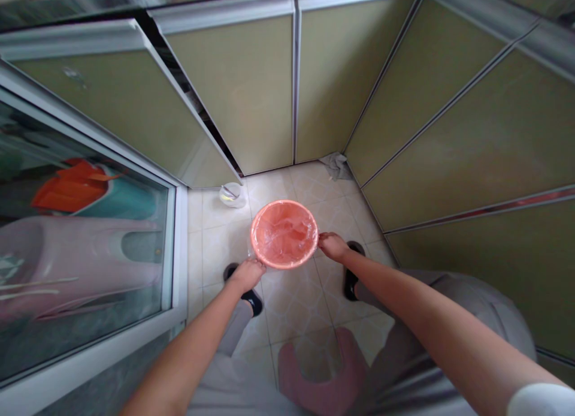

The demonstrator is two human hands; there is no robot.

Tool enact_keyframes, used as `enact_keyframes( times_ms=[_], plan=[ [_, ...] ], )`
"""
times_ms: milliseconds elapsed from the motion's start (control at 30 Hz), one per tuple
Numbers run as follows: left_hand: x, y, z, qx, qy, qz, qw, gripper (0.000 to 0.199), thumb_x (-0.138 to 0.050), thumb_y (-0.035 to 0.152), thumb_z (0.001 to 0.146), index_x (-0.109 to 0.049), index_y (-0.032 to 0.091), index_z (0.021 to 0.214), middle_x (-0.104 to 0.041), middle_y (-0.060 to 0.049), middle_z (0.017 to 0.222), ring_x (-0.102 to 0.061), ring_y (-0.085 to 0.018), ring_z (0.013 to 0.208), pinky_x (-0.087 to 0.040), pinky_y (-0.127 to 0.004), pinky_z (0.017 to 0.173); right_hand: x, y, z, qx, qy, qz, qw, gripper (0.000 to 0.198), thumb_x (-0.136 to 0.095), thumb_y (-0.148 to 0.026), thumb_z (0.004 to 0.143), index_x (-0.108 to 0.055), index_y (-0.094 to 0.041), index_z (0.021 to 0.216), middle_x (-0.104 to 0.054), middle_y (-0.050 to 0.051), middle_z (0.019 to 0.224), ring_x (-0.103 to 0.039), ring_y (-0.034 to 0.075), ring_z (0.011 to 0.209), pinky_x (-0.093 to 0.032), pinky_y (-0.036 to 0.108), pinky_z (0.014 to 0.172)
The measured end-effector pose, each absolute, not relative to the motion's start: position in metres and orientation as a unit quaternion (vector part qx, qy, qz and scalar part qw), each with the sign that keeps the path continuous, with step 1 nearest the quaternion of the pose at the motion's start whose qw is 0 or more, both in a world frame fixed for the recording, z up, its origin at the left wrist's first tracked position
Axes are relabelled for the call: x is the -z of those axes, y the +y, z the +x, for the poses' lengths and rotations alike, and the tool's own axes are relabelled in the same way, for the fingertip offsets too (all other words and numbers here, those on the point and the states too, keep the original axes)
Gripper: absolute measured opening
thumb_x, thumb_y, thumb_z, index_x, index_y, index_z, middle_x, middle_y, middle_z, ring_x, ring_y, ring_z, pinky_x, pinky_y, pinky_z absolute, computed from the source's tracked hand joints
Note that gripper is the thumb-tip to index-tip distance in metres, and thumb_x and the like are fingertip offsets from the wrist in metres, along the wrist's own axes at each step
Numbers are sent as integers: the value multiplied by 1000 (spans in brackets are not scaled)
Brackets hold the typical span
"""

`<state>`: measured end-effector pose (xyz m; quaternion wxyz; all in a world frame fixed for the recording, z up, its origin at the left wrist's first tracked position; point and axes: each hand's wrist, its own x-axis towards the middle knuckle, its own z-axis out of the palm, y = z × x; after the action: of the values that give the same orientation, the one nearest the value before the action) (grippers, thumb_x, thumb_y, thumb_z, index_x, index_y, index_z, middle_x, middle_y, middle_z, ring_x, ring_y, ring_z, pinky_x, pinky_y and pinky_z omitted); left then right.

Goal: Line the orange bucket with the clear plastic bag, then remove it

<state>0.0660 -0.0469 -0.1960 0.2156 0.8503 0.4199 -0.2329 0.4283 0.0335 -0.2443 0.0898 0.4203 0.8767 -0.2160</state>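
An orange-pink trash bin (257,248) stands between my feet, lined with a clear plastic bag (287,233) that is folded over its rim. At the bin's near left edge, my left hand (246,275) has its fingers closed on the rim and liner. My right hand (332,246) grips the right side of the rim, fingers curled round it. The bin's opening faces up toward me, and only the crumpled liner shows inside. My fingertips are partly hidden at the rim.
Cabinets (233,92) line the back and right, one left door ajar. A small clear container (232,195) and a grey cloth (336,165) lie on the tiled floor. A pink stool (323,392) is beneath me; a glass door (177,254) stands left.
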Motion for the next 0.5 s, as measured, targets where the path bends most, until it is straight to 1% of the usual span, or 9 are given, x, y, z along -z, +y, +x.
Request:
enact_keyframes(
  times_ms=[100, 167, 233, 300, 400, 467, 500],
  plan=[
    [194, -51, 60, 222, 432, 849, 208, 26, -54, 15, 96, -77, 14, 109, -76, -18, 110, -69, -31, 113, -49, -45, 102, 245, 36, 433, 214, 873, 429, 86, 27, -55, -13, 96, -81, -15, 100, -76, 16, 112, -65, 26, 114, -45, 34, 99],
    [191, -53, 54, 190, 433, 856, 210, 23, -59, 20, 95, -76, 15, 110, -75, -17, 112, -68, -31, 112, -49, -45, 100, 243, 38, 441, 218, 870, 436, 68, 29, -56, -8, 91, -81, -16, 102, -74, 15, 123, -61, 25, 121, -44, 35, 103],
    [184, -53, 50, 145, 442, 862, 202, 22, -60, 25, 95, -75, 17, 109, -76, -15, 109, -69, -29, 108, -50, -43, 97, 237, 39, 451, 220, 863, 453, 42, 36, -57, -1, 84, -81, -18, 104, -71, 13, 131, -59, 25, 125, -44, 35, 105],
    [175, -49, 50, 95, 465, 863, 172, 22, -54, 26, 100, -74, 19, 104, -76, -12, 102, -69, -27, 102, -49, -41, 94, 226, 41, 456, 208, 851, 482, 3, 38, -57, 2, 81, -81, -17, 103, -72, 13, 127, -60, 25, 121, -45, 36, 105],
    [161, -38, 63, 37, 485, 865, 124, 26, -48, 27, 102, -72, 20, 96, -73, -10, 96, -66, -25, 100, -49, -39, 93, 202, 41, 447, 168, 840, 511, -78, 29, -57, -3, 85, -79, -16, 100, -73, 12, 115, -60, 24, 110, -47, 35, 101],
    [155, -27, 81, 37, 479, 869, 119, 24, -49, 26, 101, -72, 19, 96, -72, -11, 99, -64, -26, 104, -48, -40, 96, 186, 39, 427, 152, 855, 484, -108, 26, -57, -9, 90, -78, -17, 103, -71, 13, 117, -58, 24, 110, -47, 35, 100],
    [155, -21, 91, 52, 478, 868, 124, 23, -51, 25, 99, -73, 19, 98, -72, -12, 102, -64, -27, 107, -48, -41, 98, 180, 39, 415, 151, 871, 456, -106, 25, -57, -12, 92, -77, -17, 106, -71, 13, 120, -58, 25, 113, -47, 36, 101]
  ],
)
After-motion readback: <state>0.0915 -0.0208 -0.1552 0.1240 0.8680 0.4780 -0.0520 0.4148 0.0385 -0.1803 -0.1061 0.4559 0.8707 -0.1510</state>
